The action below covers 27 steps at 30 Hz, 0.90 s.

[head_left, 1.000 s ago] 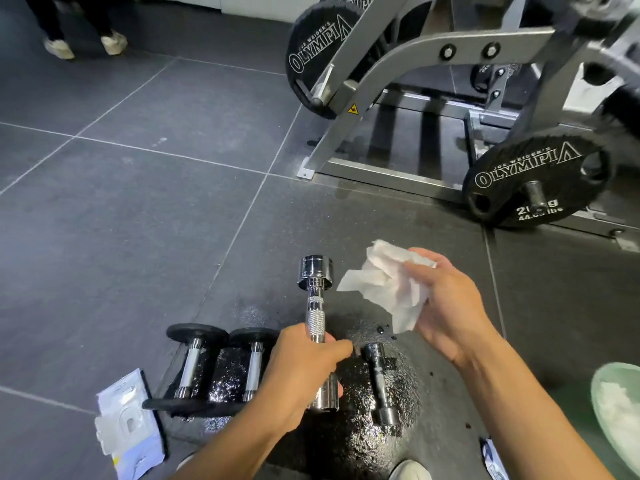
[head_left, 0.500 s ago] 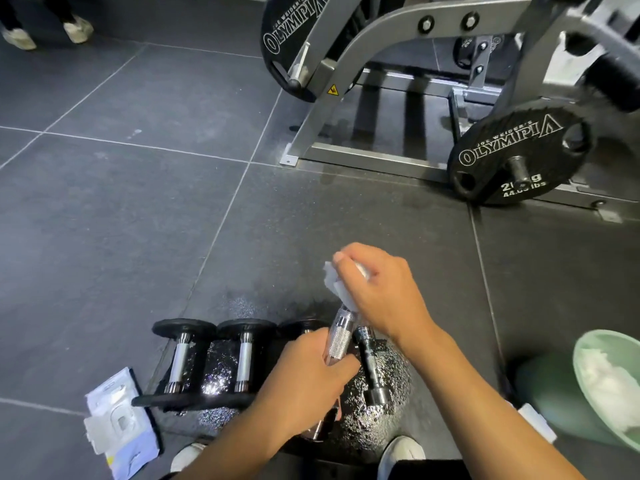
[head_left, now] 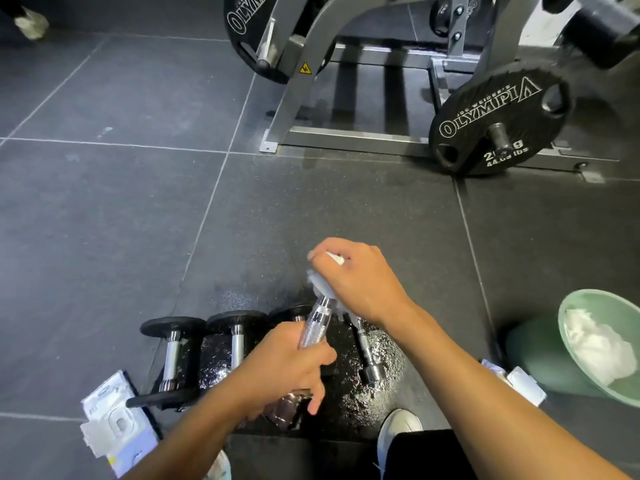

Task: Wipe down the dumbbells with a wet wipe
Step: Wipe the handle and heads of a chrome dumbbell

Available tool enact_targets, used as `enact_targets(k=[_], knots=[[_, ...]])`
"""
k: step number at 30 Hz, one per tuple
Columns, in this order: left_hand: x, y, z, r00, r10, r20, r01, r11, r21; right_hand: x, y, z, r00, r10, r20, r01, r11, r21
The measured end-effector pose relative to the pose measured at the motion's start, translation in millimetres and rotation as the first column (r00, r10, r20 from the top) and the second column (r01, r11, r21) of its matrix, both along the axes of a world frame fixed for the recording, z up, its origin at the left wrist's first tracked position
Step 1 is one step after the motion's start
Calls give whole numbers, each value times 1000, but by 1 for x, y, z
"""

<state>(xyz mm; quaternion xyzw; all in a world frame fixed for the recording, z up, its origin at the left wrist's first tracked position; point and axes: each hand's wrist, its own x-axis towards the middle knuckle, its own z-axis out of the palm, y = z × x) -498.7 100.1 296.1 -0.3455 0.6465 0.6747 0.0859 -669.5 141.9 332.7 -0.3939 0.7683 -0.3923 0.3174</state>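
Note:
My left hand (head_left: 284,368) grips the knurled handle of a chrome dumbbell (head_left: 313,329), held tilted above the floor. Its far head is covered by a white wet wipe (head_left: 320,284), which my right hand (head_left: 356,278) grips around that end. Two black-headed dumbbells (head_left: 171,355) (head_left: 237,342) lie side by side on the wet floor to the left. A third black head shows just behind the held one. A small chrome dumbbell (head_left: 367,355) lies on the wet patch under my right forearm.
A wet wipe pack (head_left: 117,424) lies at the lower left. A green bin (head_left: 602,344) holding used wipes stands at the right. A weight machine frame (head_left: 311,84) with an Olympia plate (head_left: 498,123) fills the back. My white shoe (head_left: 398,431) is near the bottom.
My right hand brought the wipe down onto the chrome dumbbell's far head and closed around it. The dumbbell tilted to the right, and the camera dipped lower.

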Motion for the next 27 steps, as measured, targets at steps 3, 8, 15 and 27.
enact_targets(k=[3, 8, 15, 27], knots=[[-3, 14, 2, 961, 61, -268, 109, 810, 576, -3, 0, 2, 974, 20, 227, 40, 966, -254], [-13, 29, 4, 779, 233, -583, 292, 688, 665, 3, 2, 6, 489, 137, 861, 192, 946, -260], [-24, 22, 16, 999, 52, -13, -54, 969, -242, 9, -2, 18, 617, -187, 764, 474, 864, -172], [-14, 14, 30, 990, 64, -124, -37, 977, 212, 16, -10, 12, 112, -36, 993, 424, 905, -15]])
